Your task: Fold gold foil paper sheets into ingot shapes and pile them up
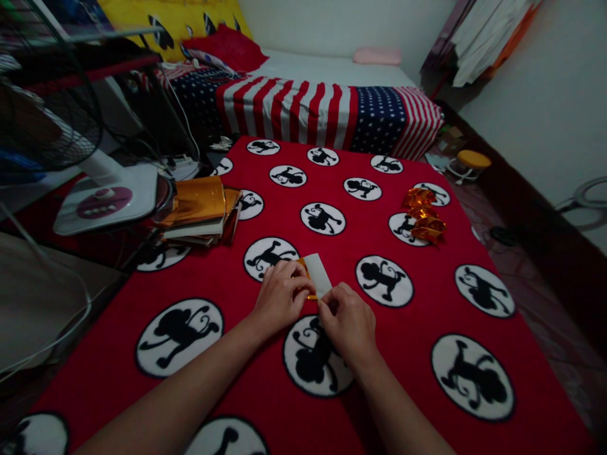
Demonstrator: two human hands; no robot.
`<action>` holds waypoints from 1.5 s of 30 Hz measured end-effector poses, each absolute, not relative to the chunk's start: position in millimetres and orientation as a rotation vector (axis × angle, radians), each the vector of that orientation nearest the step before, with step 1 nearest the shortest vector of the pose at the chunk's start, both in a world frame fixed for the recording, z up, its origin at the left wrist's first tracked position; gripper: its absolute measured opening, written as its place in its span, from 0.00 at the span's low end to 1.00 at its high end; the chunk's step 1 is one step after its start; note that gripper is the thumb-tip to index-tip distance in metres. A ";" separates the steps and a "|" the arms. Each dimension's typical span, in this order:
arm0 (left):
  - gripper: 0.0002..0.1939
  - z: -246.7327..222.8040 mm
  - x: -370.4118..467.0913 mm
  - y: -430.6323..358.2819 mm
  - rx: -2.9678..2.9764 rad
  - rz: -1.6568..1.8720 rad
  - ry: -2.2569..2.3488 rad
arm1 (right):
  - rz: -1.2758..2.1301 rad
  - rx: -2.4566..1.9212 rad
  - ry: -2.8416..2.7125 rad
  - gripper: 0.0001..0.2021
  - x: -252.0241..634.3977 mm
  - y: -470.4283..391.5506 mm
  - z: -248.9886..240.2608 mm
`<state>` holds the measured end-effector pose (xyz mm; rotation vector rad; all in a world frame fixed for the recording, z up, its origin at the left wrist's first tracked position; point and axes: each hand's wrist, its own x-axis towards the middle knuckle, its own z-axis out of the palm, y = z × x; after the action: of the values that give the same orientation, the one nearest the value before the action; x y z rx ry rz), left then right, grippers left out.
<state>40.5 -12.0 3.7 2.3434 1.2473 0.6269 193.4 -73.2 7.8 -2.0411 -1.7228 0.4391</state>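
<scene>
A sheet of paper (317,273), white on one face and shiny gold on the other, lies partly folded on the red monkey-print cloth (327,246). My left hand (284,294) has its fingers closed on the paper's left side. At the lower right corner, my right hand (348,316) pinches the same sheet. A narrow gold folded edge shows between the two hands. My fingers hide the rest of the sheet.
A stack of gold and white paper sheets (196,212) lies at the left edge. Several shiny folded gold pieces (424,215) sit at the right. A fan base (107,199) stands beyond the left edge. Behind is a bed with a striped and starred cover (303,110); a stool (472,161) is at far right.
</scene>
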 end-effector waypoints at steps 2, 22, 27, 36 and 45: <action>0.09 3.9 41.5 -12.8 2.327 0.633 1.270 | 0.436 -2.035 -1.728 0.06 193.1 -73.3 7.8; 0.05 2.7 46.6 -13.3 2.343 0.594 1.370 | 0.449 -1.733 -1.816 0.07 210.7 -99.8 2.1; 0.06 2.5 46.1 -13.9 2.339 0.611 1.357 | 0.293 -1.711 -2.000 0.12 202.3 -103.1 -1.7; 0.07 1.6 38.7 -6.4 2.301 0.538 1.272 | 0.175 -1.850 -2.126 0.10 202.7 -102.3 2.0; 0.21 0.6 26.9 6.1 2.296 0.489 1.104 | 0.153 -1.843 -2.126 0.09 200.3 -100.3 5.1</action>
<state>26.9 6.1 0.6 2.2956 1.1036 0.4886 200.3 -100.3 5.1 -1.8428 -2.1259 0.1532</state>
